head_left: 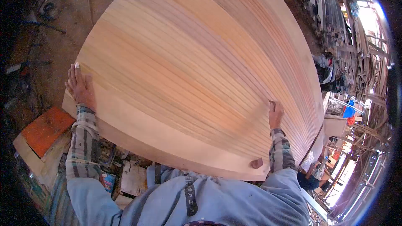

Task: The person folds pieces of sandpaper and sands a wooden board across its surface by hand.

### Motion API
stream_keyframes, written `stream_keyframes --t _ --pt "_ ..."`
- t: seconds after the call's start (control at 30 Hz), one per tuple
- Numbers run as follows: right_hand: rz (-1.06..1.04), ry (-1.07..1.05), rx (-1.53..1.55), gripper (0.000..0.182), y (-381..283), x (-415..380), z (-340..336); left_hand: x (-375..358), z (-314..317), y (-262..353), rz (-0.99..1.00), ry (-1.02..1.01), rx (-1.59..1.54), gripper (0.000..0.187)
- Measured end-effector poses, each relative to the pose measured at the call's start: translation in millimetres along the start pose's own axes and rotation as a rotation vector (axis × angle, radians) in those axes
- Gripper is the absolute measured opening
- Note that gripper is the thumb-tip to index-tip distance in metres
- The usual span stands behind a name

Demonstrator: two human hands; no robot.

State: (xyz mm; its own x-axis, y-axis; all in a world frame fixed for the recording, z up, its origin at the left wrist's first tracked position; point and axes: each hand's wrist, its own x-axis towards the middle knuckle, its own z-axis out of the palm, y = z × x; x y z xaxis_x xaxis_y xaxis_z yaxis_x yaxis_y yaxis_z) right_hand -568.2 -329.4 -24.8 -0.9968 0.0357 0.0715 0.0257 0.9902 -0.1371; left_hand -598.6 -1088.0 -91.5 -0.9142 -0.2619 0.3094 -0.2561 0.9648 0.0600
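A large wooden panel [180,75] with lengthwise grain and fine parallel lines on its right part fills the middle of the view. My left hand [82,87] rests on the panel's left edge, its fingers stretched out, holding nothing. Over on the right part, my right hand [275,115] is at the panel's surface with its fingers closed. A small dark tip shows at those fingers, but I cannot make out what it belongs to. Near the panel's front edge, below my right hand, lies a small reddish-brown block [256,163].
An orange sheet [52,129] lies at the left, beside cluttered tools and boxes under the panel's near edge. Stacked timber strips [335,29] stand at the upper right. Another person [310,181] in dark clothing is at the lower right.
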Motion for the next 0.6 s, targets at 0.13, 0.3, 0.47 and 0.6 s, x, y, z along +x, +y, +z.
stream_keyframes --t 0.13,0.3,0.47,0.6 --pt "-0.157 0.071 0.115 0.012 -88 75 41 -2 6 -4 -0.013 -0.001 0.03 0.056" --pt "-0.563 0.225 0.232 0.015 -302 230 111 3 -10 14 -0.053 -0.032 -0.009 0.055" --pt "-0.35 0.213 0.339 0.019 -438 295 137 3 -5 7 -0.067 -0.047 -0.005 0.055" --pt "-0.466 0.312 0.118 0.019 -295 228 152 5 -11 11 -0.076 -0.09 0.012 0.056"
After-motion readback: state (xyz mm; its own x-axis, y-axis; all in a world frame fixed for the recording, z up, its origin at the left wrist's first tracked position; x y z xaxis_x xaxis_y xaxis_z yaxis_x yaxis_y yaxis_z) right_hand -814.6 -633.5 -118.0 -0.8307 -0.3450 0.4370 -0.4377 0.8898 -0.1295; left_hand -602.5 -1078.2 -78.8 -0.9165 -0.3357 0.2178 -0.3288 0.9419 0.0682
